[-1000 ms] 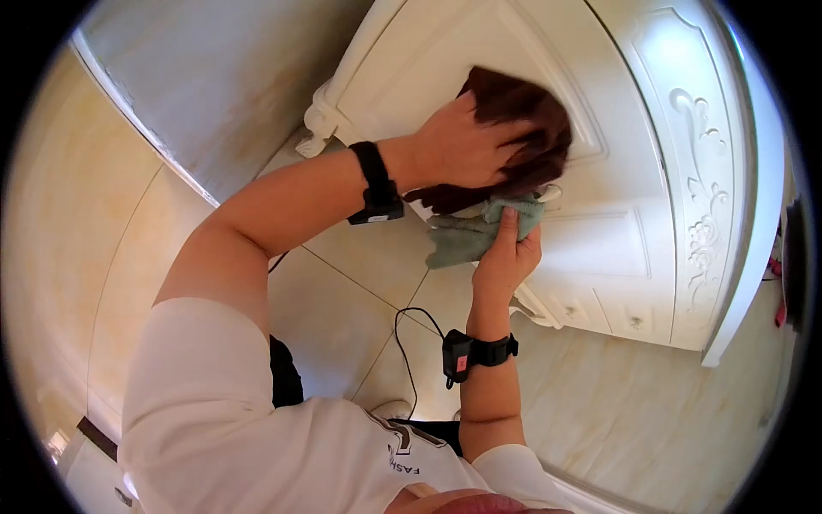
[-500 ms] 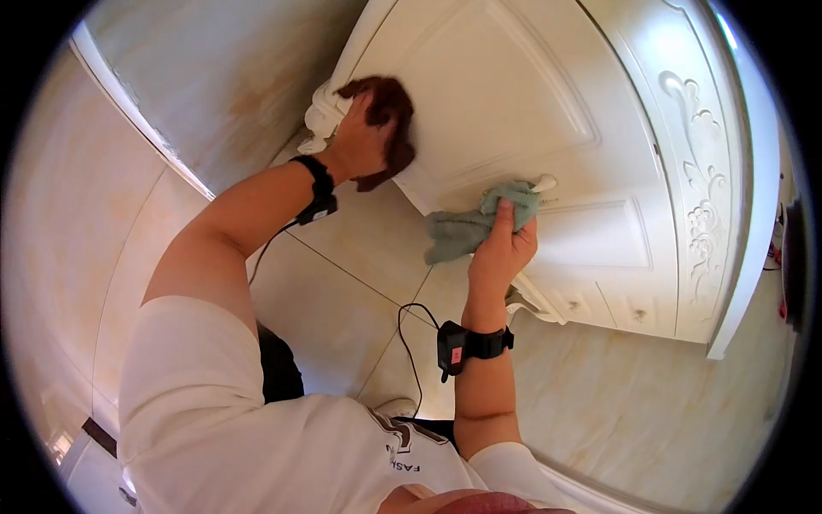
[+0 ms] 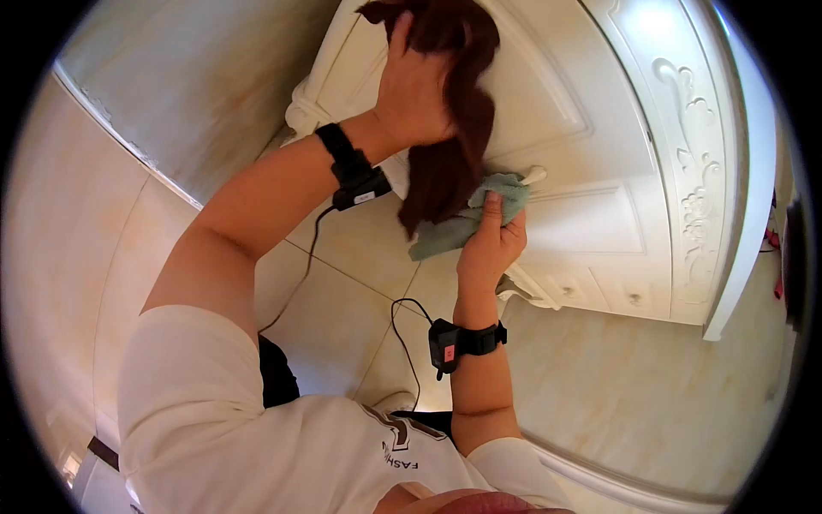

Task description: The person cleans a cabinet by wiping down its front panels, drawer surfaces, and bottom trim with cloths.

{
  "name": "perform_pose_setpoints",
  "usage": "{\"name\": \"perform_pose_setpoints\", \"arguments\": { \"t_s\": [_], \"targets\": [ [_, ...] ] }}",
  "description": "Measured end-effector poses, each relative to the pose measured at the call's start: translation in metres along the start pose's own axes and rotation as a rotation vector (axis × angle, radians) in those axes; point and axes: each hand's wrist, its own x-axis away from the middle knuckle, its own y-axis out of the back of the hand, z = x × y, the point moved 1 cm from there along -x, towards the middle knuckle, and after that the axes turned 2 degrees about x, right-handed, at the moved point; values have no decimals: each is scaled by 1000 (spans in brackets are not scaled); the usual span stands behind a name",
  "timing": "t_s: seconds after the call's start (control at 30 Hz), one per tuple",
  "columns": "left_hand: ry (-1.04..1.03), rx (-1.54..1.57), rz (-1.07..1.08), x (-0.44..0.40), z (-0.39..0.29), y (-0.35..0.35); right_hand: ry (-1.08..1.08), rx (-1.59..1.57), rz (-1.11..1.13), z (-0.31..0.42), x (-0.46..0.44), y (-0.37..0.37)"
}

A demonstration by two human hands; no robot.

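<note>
My left hand (image 3: 415,94) presses a dark brown cloth (image 3: 467,111) against the upper part of a white cabinet door (image 3: 548,77). Part of the cloth hangs loose down toward my other hand. My right hand (image 3: 492,244) grips a grey-green cloth (image 3: 505,193) beside the pale door handle (image 3: 535,175), thumb on top. The lower end of this green cloth droops to the left, partly covered by the brown one. Most fingertips of my right hand are hidden behind its cloth.
Carved scrollwork (image 3: 693,163) decorates the cabinet's right side, with small drawer knobs (image 3: 634,299) lower down. Glossy tiles (image 3: 334,300) cover the floor. Both wrists wear black strapped devices, and a thin black cable (image 3: 396,330) loops between my arms.
My left hand has moved up and right across the door with the brown cloth, which now hangs spread out. My right hand has shifted slightly up and left, still gripping the green cloth.
</note>
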Motion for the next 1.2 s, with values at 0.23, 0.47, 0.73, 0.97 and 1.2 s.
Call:
{"name": "perform_pose_setpoints", "arguments": {
  "t_s": [0.23, 0.47, 0.73, 0.97, 1.2],
  "targets": [
    [-410, -76, 624, 131, 74, -25, -14, -51, 20, -3, -5, 2],
    [-421, -166, 165, 32, -13, -15, -26, 23, 30, -4, -2, 4],
    [-406, -120, 246, 52, -11, -32, 30, 97, 29, -4, -10, 4],
    [-540, -131, 739, 137, 54, -36, 3, -11, 47, -11, -12, 5],
    [-643, -243, 592, 137, 57, -44, -7, 21, 2, -16, -27, 2]
  ]
}}
